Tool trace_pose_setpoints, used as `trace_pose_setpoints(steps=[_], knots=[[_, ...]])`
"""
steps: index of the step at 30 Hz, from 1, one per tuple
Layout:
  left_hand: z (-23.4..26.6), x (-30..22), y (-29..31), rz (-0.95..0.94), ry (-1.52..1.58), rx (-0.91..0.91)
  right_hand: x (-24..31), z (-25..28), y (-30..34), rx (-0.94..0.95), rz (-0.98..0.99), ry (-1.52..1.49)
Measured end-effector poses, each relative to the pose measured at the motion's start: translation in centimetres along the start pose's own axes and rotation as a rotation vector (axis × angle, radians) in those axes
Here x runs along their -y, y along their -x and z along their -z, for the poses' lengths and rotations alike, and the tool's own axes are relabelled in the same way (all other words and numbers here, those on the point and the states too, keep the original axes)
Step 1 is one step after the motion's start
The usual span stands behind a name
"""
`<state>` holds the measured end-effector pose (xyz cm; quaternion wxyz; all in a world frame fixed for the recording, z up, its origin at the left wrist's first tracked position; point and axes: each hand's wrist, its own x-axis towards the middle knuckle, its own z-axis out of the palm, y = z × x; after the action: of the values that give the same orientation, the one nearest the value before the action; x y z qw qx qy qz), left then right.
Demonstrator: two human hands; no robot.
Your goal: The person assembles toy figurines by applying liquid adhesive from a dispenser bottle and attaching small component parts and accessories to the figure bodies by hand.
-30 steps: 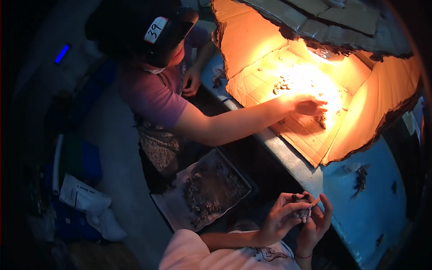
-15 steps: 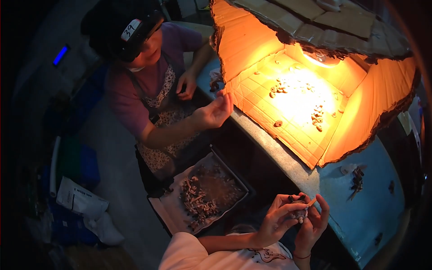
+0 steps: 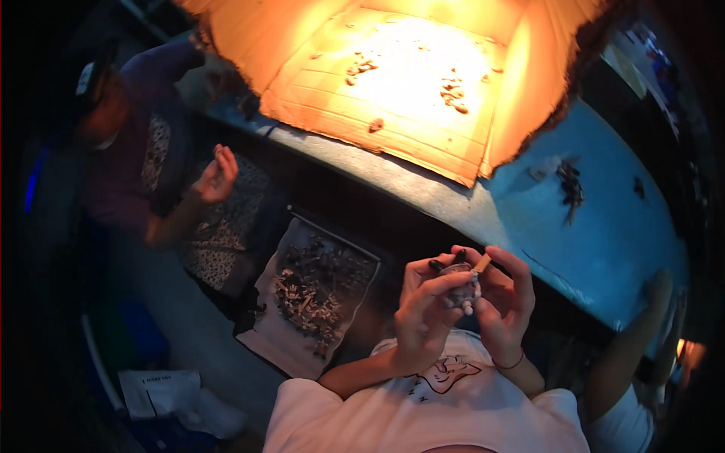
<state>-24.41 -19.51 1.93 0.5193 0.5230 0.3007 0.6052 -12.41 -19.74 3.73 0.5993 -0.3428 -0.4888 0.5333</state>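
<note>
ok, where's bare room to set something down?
Blue tabletop between the dark pile and the co-worker's forearm at right; also the narrow pale strip before the cardboard box. Crowded: tray, strewn with small pieces, and the box's middle, partly lost in glare.

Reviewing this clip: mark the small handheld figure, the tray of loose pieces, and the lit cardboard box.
Small figure (image 3: 463,293): head view, on its pale body.
Tray (image 3: 266,341): head view, on its bare lining.
Cardboard box (image 3: 526,83): head view, on its right inner wall.
</note>
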Motion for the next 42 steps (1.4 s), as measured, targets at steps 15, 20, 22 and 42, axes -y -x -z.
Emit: trace_pose_setpoints(steps=[15,20,22,42], knots=[[-0.7,-1.1,-0.4,0.595,1.091,0.01,1.6,1.5,0.3,-0.111,0.094,0.251],[-0.9,-1.2,-0.8,0.855,1.149,0.087,1.4,3.0,-0.2,0.067,0.209,0.493],[-0.9,-0.7,-0.8,0.839,1.199,0.157,1.9,2.7,-0.3,0.01,0.214,0.492],[-1.7,-0.6,-1.0,0.916,1.166,0.17,4.6,2.4,-0.1,-0.123,0.318,1.007]])
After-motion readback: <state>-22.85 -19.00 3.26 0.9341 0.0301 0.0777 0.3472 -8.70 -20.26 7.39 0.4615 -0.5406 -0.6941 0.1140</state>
